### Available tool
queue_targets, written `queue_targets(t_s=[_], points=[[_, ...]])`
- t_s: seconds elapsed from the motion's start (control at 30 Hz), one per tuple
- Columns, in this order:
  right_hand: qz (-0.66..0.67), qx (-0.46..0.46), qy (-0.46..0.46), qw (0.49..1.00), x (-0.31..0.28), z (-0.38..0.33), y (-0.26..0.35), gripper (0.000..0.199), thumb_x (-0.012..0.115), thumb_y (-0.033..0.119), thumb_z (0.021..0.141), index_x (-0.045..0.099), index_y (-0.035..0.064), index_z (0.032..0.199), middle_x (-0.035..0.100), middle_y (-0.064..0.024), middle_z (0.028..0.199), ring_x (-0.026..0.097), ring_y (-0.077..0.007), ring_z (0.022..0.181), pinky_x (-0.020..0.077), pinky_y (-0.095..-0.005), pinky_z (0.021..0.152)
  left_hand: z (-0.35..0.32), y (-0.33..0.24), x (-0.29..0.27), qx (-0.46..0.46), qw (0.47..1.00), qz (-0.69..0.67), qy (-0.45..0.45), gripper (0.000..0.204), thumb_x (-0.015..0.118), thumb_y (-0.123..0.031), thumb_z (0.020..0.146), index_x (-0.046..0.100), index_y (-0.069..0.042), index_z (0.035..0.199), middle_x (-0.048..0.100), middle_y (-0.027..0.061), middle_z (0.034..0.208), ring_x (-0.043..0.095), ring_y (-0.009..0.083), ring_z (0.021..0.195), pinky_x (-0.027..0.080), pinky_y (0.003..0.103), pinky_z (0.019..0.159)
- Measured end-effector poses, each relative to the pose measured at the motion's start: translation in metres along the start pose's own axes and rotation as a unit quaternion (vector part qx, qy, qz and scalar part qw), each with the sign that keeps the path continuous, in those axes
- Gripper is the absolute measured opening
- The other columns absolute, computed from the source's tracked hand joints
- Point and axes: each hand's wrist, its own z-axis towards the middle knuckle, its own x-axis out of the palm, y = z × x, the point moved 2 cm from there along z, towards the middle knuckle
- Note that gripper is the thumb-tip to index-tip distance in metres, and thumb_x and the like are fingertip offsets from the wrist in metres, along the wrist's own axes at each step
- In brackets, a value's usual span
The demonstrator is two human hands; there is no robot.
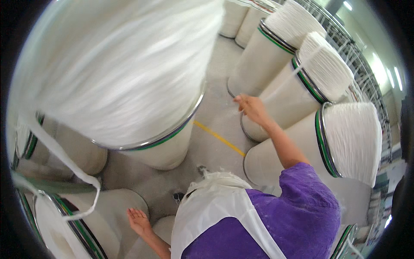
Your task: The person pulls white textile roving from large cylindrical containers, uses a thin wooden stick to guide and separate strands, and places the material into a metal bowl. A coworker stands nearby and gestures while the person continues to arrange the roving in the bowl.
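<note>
- Two hands show in the head view: the right hand, at centre frame, pinches a thin white sliver strand running up from a tall sliver can.
- Left hand, at the lower left, rests with fingers spread on a can's side.
- Yellow floor line crosses between the cans.

A grey concrete floor is seen, crossed by a yellow painted line. Tall cream cans are stood directly on it: a large can heaped with white fibre at the left, and a row of three cans with green-banded rims at the right. More cans are set at the far end, others at the lower left.
</note>
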Motion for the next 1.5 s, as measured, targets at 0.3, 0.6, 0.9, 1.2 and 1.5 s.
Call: queue_targets(t_s=[0.3, 0.6, 0.9, 1.2, 1.5], points=[[-0.487, 0.059, -0.329, 0.807, -0.215, -0.071, -0.361, 0.026, 0.053, 0.013, 0.085, 0.071, 0.0134, 0.103, 0.07, -0.0101, 0.101, 0.064, -0.0279, 0.098, 0.0486, -0.0405, 0.09, -0.022, 0.144, 0.08, -0.079, 0.994, 0.067, 0.037, 0.026, 0.052, -0.02, 0.096, 0.056, -0.01, 0.12, 0.062, 0.0008, 0.098, 0.055, 0.0153, 0.084, 0.044, 0.031, 0.081], [-0.201, 0.191, -0.241, 0.93, -0.307, -0.062, -0.538, 0.047, 0.04, 0.029, 0.098, 0.047, -0.0011, 0.134, 0.051, -0.0253, 0.132, 0.052, -0.0351, 0.118, 0.0382, -0.0409, 0.103, -0.073, 0.29, 0.174, -0.197, 0.973, 0.109, 0.056, 0.028, 0.061, -0.019, 0.091, 0.058, -0.007, 0.117, 0.064, 0.0042, 0.098, 0.058, 0.0164, 0.087, 0.048, 0.031, 0.081], [-0.471, 0.163, -0.168, 0.85, -0.275, -0.068, -0.531, 0.046, 0.039, 0.032, 0.1, 0.047, -0.0004, 0.132, 0.058, -0.0238, 0.121, 0.06, -0.0383, 0.103, 0.0484, -0.0455, 0.085, -0.12, 0.271, 0.136, -0.164, 0.972, 0.157, 0.061, 0.024, 0.057, -0.016, 0.094, 0.057, -0.008, 0.116, 0.064, 0.004, 0.097, 0.06, 0.0153, 0.085, 0.049, 0.03, 0.08], [-0.456, 0.05, -0.06, 0.887, -0.211, -0.13, -0.412, 0.048, 0.037, 0.034, 0.101, 0.046, 0.0001, 0.134, 0.057, -0.0258, 0.123, 0.056, -0.0407, 0.11, 0.0454, -0.0465, 0.09, -0.184, 0.223, 0.057, -0.074, 0.974, 0.196, 0.086, 0.025, 0.056, -0.019, 0.094, 0.057, -0.007, 0.116, 0.065, 0.0043, 0.097, 0.059, 0.0108, 0.081, 0.048, 0.025, 0.077], [-0.308, -0.029, -0.052, 0.949, -0.116, -0.274, -0.195, 0.036, 0.044, 0.027, 0.098, 0.056, 0.0029, 0.122, 0.06, -0.0211, 0.112, 0.058, -0.0379, 0.102, 0.0462, -0.0451, 0.085, -0.269, 0.261, 0.044, -0.143, 0.939, 0.271, 0.156, 0.027, 0.059, -0.02, 0.093, 0.059, -0.007, 0.117, 0.066, 0.0034, 0.097, 0.059, 0.0109, 0.082, 0.048, 0.027, 0.08]])
